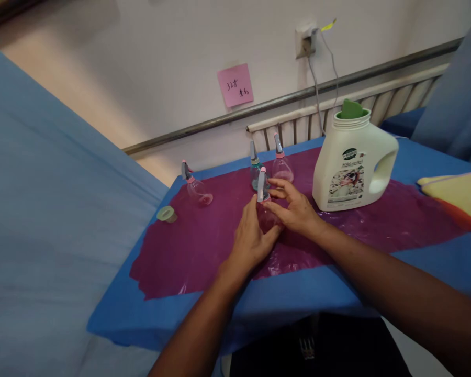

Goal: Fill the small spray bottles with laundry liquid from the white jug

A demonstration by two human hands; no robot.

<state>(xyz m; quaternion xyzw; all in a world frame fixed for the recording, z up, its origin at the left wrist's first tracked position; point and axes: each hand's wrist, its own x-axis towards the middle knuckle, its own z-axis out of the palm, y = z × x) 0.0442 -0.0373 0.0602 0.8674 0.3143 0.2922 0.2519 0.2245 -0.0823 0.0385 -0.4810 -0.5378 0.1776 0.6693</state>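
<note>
Both my hands meet around a small clear spray bottle (264,201) with a grey nozzle and pink collar, standing on the purple plastic sheet (204,246). My left hand (251,238) wraps the bottle's round body from the left. My right hand (294,207) cups it from the right, fingers curved near the nozzle. Two more spray bottles stand just behind, one with bluish liquid (255,170) and one clear (281,162). Another spray bottle (196,186) leans at the far left of the sheet.
A large white detergent jug (351,159) with an open green spout stands at the right. A pale green cap (167,213) lies at the sheet's left edge. Yellow cloth (455,196) rests far right. Blue cloth covers the table; a radiator and wall lie behind.
</note>
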